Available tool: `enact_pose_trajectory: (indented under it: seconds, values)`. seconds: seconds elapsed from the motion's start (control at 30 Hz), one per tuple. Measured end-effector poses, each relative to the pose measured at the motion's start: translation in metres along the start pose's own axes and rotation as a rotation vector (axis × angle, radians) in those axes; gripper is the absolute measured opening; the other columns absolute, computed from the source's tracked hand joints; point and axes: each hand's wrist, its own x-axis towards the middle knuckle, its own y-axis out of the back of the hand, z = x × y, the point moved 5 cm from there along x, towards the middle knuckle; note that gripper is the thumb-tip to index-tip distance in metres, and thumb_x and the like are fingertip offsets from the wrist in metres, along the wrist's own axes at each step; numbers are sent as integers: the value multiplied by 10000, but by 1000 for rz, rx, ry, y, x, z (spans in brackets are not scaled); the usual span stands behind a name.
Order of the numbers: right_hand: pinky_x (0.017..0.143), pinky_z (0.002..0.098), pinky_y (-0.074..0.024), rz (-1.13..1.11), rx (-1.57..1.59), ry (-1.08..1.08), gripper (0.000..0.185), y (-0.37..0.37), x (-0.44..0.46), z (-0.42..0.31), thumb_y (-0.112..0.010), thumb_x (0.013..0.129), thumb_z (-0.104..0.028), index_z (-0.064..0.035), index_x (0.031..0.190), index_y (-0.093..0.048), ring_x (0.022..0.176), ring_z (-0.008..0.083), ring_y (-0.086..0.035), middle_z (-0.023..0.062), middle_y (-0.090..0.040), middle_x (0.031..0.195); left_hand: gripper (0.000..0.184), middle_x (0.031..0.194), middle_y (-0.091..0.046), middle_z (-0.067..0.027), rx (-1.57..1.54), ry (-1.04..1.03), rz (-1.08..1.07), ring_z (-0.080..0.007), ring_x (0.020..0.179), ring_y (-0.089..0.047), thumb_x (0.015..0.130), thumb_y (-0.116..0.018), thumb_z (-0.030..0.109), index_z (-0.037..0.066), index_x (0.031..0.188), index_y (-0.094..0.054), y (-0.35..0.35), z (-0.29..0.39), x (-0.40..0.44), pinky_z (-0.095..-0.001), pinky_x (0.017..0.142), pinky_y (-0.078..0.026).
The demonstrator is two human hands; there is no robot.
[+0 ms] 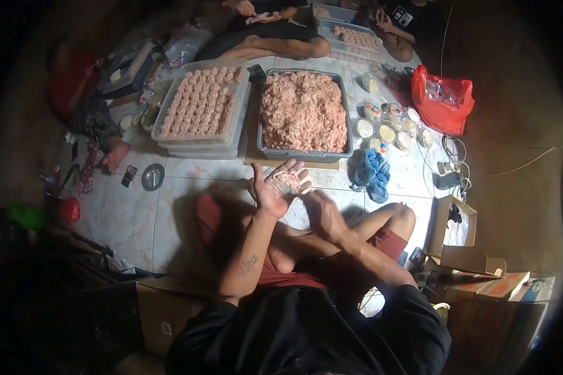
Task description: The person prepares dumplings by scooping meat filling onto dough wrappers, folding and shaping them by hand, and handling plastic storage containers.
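Observation:
Palm up and fingers spread, my left hand (276,192) has a thin layer of pink minced mixture (286,182) on its palm and fingers. Just to its right is my right hand (324,212), smeared by motion, its fingers too blurred to read. Beyond both hands stands a grey tub (347,147) heaped with pink minced mixture (303,112). Left of that tub, a clear plastic container (239,119) holds rows of shaped pink pieces (200,100).
A blue cloth (372,175), wrapped wheels (386,134) and a red plastic bag (442,100) lie to the right. An open cardboard box (475,259) stands lower right. Other people sit at the top and left. A round dark dish (152,177) lies left.

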Motion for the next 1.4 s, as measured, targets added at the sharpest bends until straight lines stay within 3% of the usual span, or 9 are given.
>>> enact_pose_trajectory:
  seconds: [0.13,0.23,0.57,0.7,0.77,0.83,0.93,1.1,1.4]
  values:
    - [763,486,-512,-82,-110,109,312,8,-2,12,-538,857,3,-25,1151,-640,878,442,-603,224,-592,909,1011,1401,-499,-266,-10,19,178,-447,1314,-469,910,-193,805,-65,1354,-454,25,12,1,-625,1088,-376]
    - [674,441,-537,-178,-35,121,336,19,2,23,-559,842,-6,-89,1152,-661,795,387,-630,164,-593,938,1001,1464,-439,-286,-51,255,-109,-465,1345,-437,938,-186,767,-81,1436,-371,23,1,4,-581,1127,-350]
    - [701,444,-502,-3,7,29,309,34,-2,28,-597,820,15,-25,1124,-634,796,397,-599,184,-596,922,911,1326,-554,-283,-81,133,-22,-461,1260,-511,956,-296,720,-98,1311,-483,27,21,4,-553,1120,-373]
    - [591,310,-440,83,171,-348,234,23,3,37,-649,917,-105,7,1123,-635,620,169,-504,123,-565,737,868,1275,-601,-244,-112,-133,-58,-397,1234,-544,958,-298,713,-72,1229,-551,63,111,-12,-536,1142,-332]
    - [600,329,-452,-63,206,-407,237,-7,5,55,-659,915,-114,21,1108,-638,628,171,-518,126,-609,730,854,1353,-546,-255,-217,-173,-271,-387,1320,-473,961,-329,695,-82,1252,-531,71,147,-18,-571,1152,-300]
    - [641,374,-480,-100,238,-327,248,-40,11,68,-668,910,-157,10,1093,-649,676,217,-593,172,-672,811,850,1416,-495,-254,-210,-470,152,-371,1382,-405,947,-385,693,-68,1304,-507,88,174,-32,-587,1164,-270]
    - [662,393,-494,-236,112,-313,314,-82,34,73,-689,895,-208,-14,1135,-633,695,289,-628,197,-678,831,833,1495,-443,-207,-429,-594,123,-334,1410,-384,931,-454,669,-32,1380,-459,106,175,-45,-567,1184,-235]
    - [723,501,-509,-371,28,-323,457,-147,81,74,-679,892,-278,-63,1271,-542,846,439,-674,263,-686,863,866,1446,-500,-197,-485,-571,-18,-327,1360,-432,875,-497,720,-14,1335,-525,120,178,-35,-550,1149,-270]
    - [748,490,-522,-377,18,-189,348,-198,97,91,-668,852,-239,-66,1148,-604,892,415,-693,223,-709,927,846,1374,-553,-206,-483,-534,-112,-337,1296,-483,861,-508,746,7,1267,-578,126,180,-24,-529,1108,-333]
